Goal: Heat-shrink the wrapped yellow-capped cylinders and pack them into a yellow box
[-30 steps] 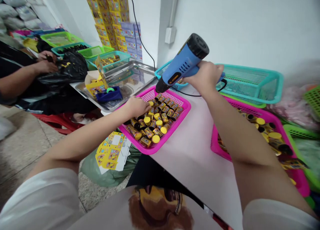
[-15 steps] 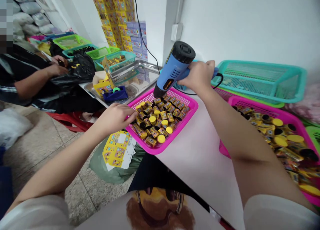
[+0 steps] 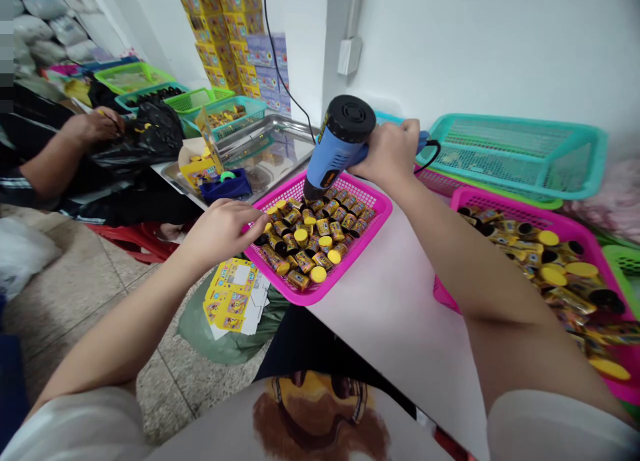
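Tabletop [image 3: 400,314], white: I see a pink basket [image 3: 373,222] at its near-left corner, filled with yellow-capped bottles [image 3: 320,231]. Blue heat gun [image 3: 336,147]: my right hand [image 3: 393,153] is wrapped tight around its handle, nozzle down over the bottles. Left hand [image 3: 220,231]: its grip is loosely curled, fingertips on the basket's left rim.

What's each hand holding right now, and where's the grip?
Right hand grips the blue heat gun by its handle. Left hand rests at the pink basket edge; any hold cannot be told.
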### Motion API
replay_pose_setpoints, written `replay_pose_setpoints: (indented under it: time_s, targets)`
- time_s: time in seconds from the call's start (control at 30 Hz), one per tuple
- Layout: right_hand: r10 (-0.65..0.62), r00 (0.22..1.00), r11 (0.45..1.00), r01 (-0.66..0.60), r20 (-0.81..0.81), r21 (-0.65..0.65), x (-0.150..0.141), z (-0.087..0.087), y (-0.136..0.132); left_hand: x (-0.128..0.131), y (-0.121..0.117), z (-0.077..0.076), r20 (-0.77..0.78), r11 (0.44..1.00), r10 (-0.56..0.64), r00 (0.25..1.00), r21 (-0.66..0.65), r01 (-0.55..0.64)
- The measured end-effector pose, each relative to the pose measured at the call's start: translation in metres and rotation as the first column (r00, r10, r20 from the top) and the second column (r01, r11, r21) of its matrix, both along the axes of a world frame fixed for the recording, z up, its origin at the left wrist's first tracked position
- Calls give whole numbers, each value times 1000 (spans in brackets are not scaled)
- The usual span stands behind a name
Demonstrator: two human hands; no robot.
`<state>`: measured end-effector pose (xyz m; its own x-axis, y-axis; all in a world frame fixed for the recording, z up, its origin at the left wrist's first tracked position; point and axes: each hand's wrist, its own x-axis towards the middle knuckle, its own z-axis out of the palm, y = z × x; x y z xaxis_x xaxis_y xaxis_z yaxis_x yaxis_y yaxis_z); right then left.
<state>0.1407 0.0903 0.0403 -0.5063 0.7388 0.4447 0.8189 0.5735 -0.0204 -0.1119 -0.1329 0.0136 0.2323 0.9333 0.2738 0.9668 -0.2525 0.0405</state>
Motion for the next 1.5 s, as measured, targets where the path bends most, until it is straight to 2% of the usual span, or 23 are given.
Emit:
replay_pose_setpoints:
  time_s: [0.23, 0.4, 0.53, 0.63, 0.7, 0.8, 0.9, 1.0, 1.07, 1.17, 1.23, 1.3, 1.4, 1.5]
  targets:
    - [-67, 991, 998, 67, -112, -12, -23, -13, -9, 5, -3, 8, -22, 998, 55, 998, 6, -55]
    - [22, 998, 1000, -21, -56, 8, -9, 1, -1, 3, -6, 9, -13, 995, 85, 996, -61, -85]
    - [62, 998, 998, -62, -16, 17, 10, 15, 2, 7, 3, 6, -71, 984, 97, 993, -140, -106]
    - [-6, 1000, 999, 6, -1, 38, 20, 23, 6, 24, 24, -4, -164, 958, 43, 986, -274, -87]
    - [-76, 997, 995, 77, -32, 56, 25, 27, 12, 43, 46, -16, -168, 941, -79, 983, -337, 18]
    - [-179, 976, 982, 186, -121, 43, 29, 33, 20, 77, 87, -39, -105, 924, -246, 964, -327, 200]
    - [-286, 942, 958, 286, -177, -26, 34, 36, 26, 101, 125, -57, -100, 886, -268, 958, -417, 204]
    - [-326, 930, 945, 318, -169, -70, 42, 38, 27, 97, 145, -64, -114, 817, -271, 956, -552, 166]
    - [-292, 948, 956, 286, -125, -68, 50, 37, 26, 77, 149, -61, -145, 823, -212, 967, -559, 97]
    - [-230, 972, 973, 230, -53, -20, 58, 35, 23, 34, 142, -50, -186, 843, -107, 977, -538, -11]
    - [-178, 984, 984, 178, -14, 20, 57, 31, 20, 6, 130, -40, -157, 867, -70, 985, -498, -18]
    - [-137, 990, 989, 137, 12, 49, 50, 26, 17, -15, 111, -28, -93, 921, -37, 995, -389, -2]
    - [-100, 995, 992, 100, 1, 79, 35, 17, 13, -32, 73, -10, -2, 977, -12, 1000, -211, 11]
    - [-61, 997, 997, 63, -39, 55, 19, 12, 12, -35, 31, 0, 50, 984, 20, 999, -179, -10]
